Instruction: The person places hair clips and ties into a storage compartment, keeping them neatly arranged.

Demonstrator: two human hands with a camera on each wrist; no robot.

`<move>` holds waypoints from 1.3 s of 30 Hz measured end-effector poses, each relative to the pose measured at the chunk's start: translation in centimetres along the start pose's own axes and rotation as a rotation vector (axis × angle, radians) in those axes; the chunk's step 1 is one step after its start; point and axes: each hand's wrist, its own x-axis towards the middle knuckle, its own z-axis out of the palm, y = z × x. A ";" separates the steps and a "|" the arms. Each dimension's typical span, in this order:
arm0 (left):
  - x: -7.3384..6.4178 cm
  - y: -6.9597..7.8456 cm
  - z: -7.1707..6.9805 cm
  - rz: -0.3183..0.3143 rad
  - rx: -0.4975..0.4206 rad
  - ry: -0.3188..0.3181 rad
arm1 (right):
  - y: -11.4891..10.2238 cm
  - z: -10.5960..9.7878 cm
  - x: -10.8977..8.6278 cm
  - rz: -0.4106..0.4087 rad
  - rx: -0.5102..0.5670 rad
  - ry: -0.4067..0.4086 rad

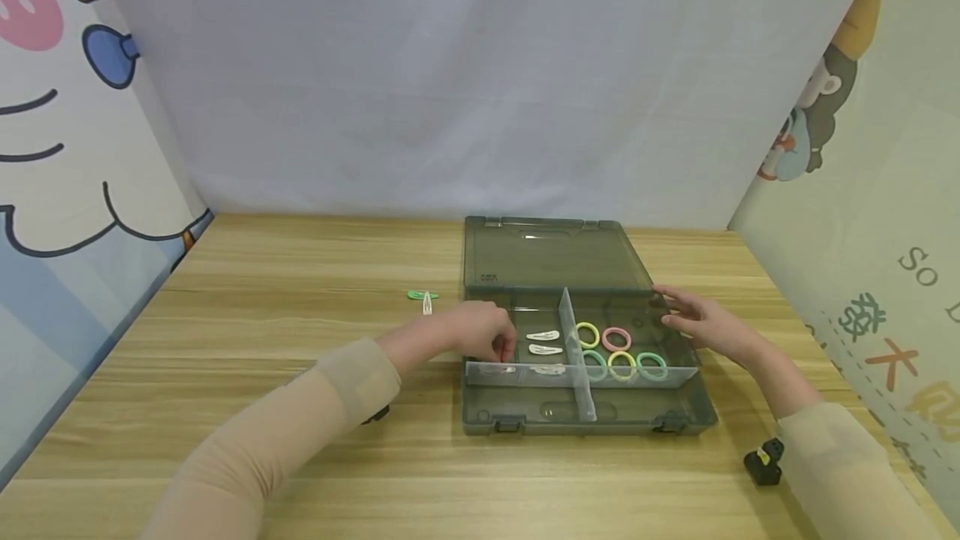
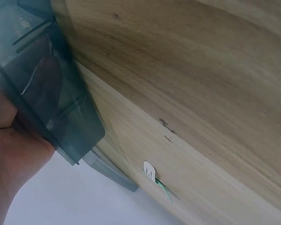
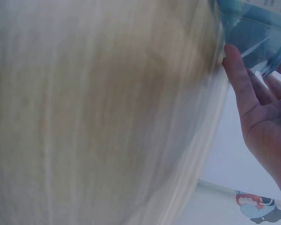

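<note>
On the wooden table stands a translucent grey divided box, its lid laid back. My left hand reaches into the left compartment, thumb and fingers pinching a white hair clip low behind the clear divider. Beside it lie several white hair clips. Yellow, pink and green hair ties fill part of the right compartment. My right hand touches the box's right edge with loosely extended fingers. Through the box wall, the left fingers show dimly in the left wrist view.
Left of the box, a green hair clip and a white one lie touching on the table. A small black object is near the right sleeve. A pale cloth hangs behind, with printed panels at both sides.
</note>
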 end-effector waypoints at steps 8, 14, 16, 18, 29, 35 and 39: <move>-0.3 -0.1 -0.4 0.046 -0.098 0.031 | 0.2 -0.2 0.0 -0.006 -0.009 0.005; -1.3 -0.3 -1.5 0.092 -0.154 0.078 | 0.4 -0.3 0.0 -0.007 -0.006 0.006; -1.8 -0.3 -2.0 0.090 -0.180 0.087 | 0.5 -0.3 -0.1 -0.008 -0.007 0.006; -2.2 -0.4 -2.5 0.087 -0.204 0.091 | 0.5 -0.4 -0.1 -0.006 -0.008 0.006; -4.5 -2.6 -4.5 0.082 -0.236 0.168 | 0.8 -0.6 -0.3 -0.004 -0.007 -0.002; -5.6 -4.6 -4.9 0.060 -0.222 0.242 | 0.9 -0.8 -0.5 -0.003 -0.015 -0.002; -6.0 -6.1 -4.6 0.005 -0.195 0.281 | 1.0 -0.9 -0.6 0.001 -0.016 -0.003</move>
